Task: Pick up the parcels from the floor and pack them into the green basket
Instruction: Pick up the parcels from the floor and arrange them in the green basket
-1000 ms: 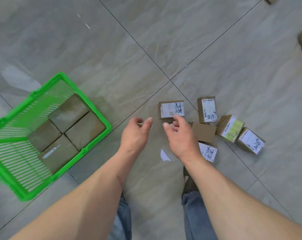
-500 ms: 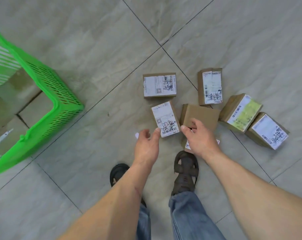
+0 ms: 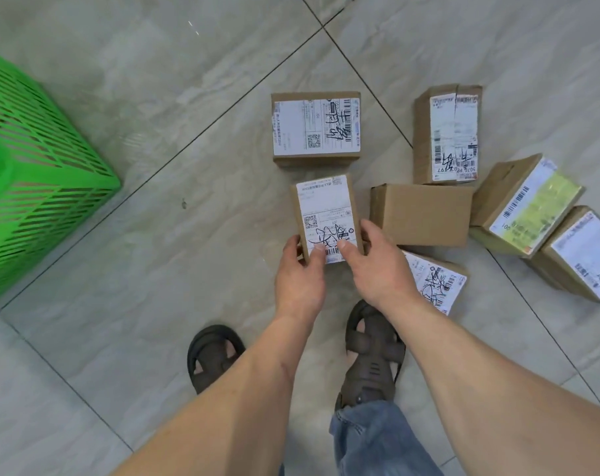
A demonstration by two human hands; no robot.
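Observation:
Several small cardboard parcels with white labels lie on the tiled floor. My left hand and my right hand both grip the near end of one scribbled-label parcel, thumbs on its top. Beside it sit a plain brown parcel, a wide-label parcel farther off, a tall parcel, a yellow-green-label parcel, a far-right parcel and a parcel partly under my right wrist. The green basket stands at the left edge; its inside is out of sight.
My two sandalled feet stand just below the parcels. Bare grey tiles with dark grout lines stretch between the basket and the parcels.
The view has dropped closer to the floor and the basket slid to the left edge. Both hands, spread apart before, have closed onto the scribbled-label parcel.

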